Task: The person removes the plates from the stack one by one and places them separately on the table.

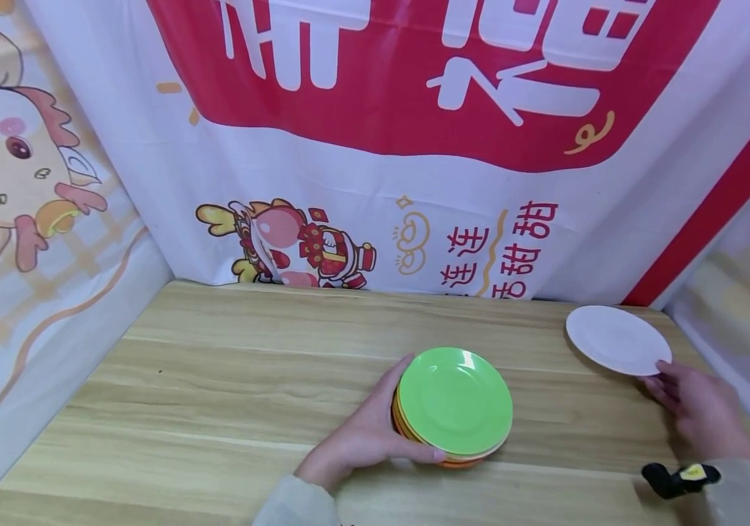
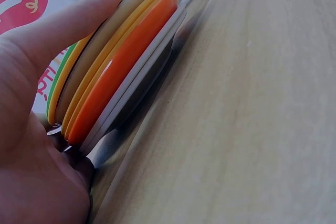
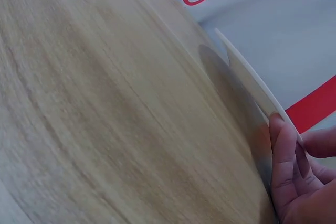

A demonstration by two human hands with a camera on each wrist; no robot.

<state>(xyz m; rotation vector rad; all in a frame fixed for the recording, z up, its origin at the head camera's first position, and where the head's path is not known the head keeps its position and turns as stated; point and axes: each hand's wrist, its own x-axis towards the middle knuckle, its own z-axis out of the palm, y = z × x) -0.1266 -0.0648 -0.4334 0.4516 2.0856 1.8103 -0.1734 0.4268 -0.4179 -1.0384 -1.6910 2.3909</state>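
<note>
My left hand grips a stack of small round plates from its left side, with the thumb along the near rim. A green plate lies on top. Yellow, cream, orange and white rims show beneath it in the left wrist view. At the far right of the table my right hand pinches the near rim of a white plate between thumb and fingers. In the right wrist view this plate is seen edge-on, above its shadow on the wood. Whether its far edge touches the table, I cannot tell.
Both hands work over a wood-grain table. A printed white and red cloth hangs along its back edge. More cloth walls stand at the left and right, close beside the white plate. A black strap piece sits at the right wrist.
</note>
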